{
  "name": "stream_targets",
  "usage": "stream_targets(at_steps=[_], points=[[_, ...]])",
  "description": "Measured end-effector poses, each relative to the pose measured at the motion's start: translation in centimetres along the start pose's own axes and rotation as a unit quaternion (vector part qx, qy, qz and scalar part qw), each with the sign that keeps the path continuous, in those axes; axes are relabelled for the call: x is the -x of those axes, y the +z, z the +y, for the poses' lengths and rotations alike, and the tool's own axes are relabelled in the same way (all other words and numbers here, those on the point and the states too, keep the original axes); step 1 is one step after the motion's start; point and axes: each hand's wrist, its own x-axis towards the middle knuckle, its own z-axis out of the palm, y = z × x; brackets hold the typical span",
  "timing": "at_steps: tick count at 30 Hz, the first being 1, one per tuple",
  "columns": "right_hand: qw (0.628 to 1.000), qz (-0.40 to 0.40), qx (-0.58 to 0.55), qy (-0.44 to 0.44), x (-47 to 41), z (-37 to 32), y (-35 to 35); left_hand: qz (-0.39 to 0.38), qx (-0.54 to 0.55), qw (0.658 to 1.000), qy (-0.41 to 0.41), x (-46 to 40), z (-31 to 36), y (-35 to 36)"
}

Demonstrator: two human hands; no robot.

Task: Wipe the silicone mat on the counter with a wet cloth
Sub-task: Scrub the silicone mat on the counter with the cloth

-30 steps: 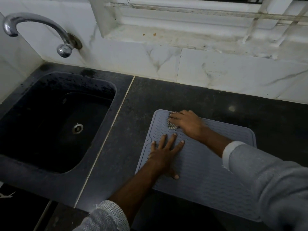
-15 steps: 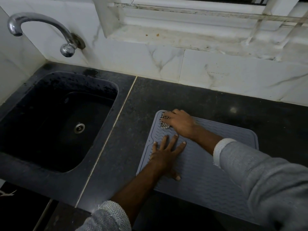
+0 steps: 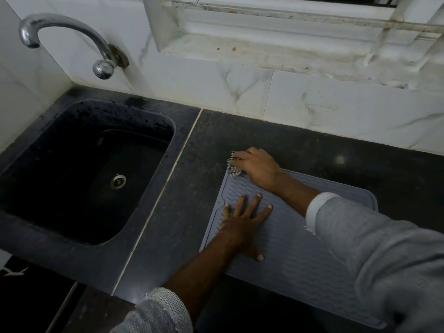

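Observation:
A grey ribbed silicone mat [image 3: 288, 239] lies on the dark counter [image 3: 312, 150], right of the sink. My left hand [image 3: 242, 224] presses flat on the mat's left part, fingers spread and straight. My right hand [image 3: 258, 168] sits at the mat's far left corner, fingers curled over a small checked cloth [image 3: 234, 168]. Only the cloth's left edge shows past the fingers, partly over the mat's corner.
A black sink [image 3: 84, 169] with a metal drain is set into the counter at the left. A chrome tap [image 3: 72, 42] curves out of the marble wall above it. A stained window ledge [image 3: 276, 51] runs along the back. The counter's front edge is near my body.
My right hand has slid the cloth toward the mat's far left corner, now reaching its edge. My left hand stays pressed on the mat in the same spot.

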Motion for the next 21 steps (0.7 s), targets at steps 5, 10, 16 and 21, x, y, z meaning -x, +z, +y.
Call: stream_targets(at_steps=[5, 10, 16, 21], points=[[0.998, -0.037, 0.048, 0.016, -0.1, -1.0, 1.3, -0.011, -0.011, 1.000, -0.007, -0.1, 0.0, 0.0], [0.998, -0.036, 0.021, 0.040, 4.3, 1.9, 2.1, -0.012, -0.005, 1.000, -0.007, 0.2, 0.0, -0.3], [0.995, -0.060, 0.021, 0.074, 4.9, 1.7, 1.9, -0.008, -0.017, 1.000, -0.014, 0.6, 0.6, -0.5], [0.991, -0.073, -0.021, 0.108, 5.0, 1.2, 1.2, 0.020, 0.012, 0.999, -0.029, 1.7, 1.7, 0.2]])
